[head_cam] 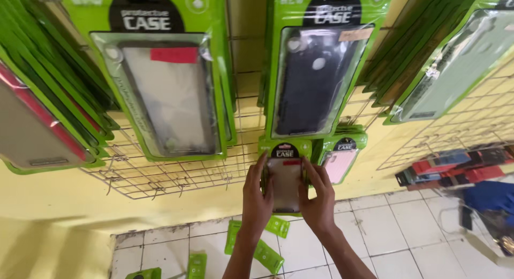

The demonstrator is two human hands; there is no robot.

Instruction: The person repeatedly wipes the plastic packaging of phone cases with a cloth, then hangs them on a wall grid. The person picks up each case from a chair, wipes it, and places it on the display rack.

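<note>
My left hand point(256, 200) and my right hand point(318, 200) grip the two sides of a green phone-case package point(284, 172) with a clear window and a small red sticker. I hold it up against the lower part of a wire grid rack point(176, 177) on a yellow wall. Just right of it hangs a similar green package with a pinkish case point(340, 160). Above it hangs a larger-looking package with a dark case point(316, 70).
Rows of green packages hang on the rack at left point(160, 81) and upper right point(455, 59). Several green packages lie on the white tiled floor point(262, 252). Red and dark items point(455, 169) and a blue object point(490, 196) sit at right.
</note>
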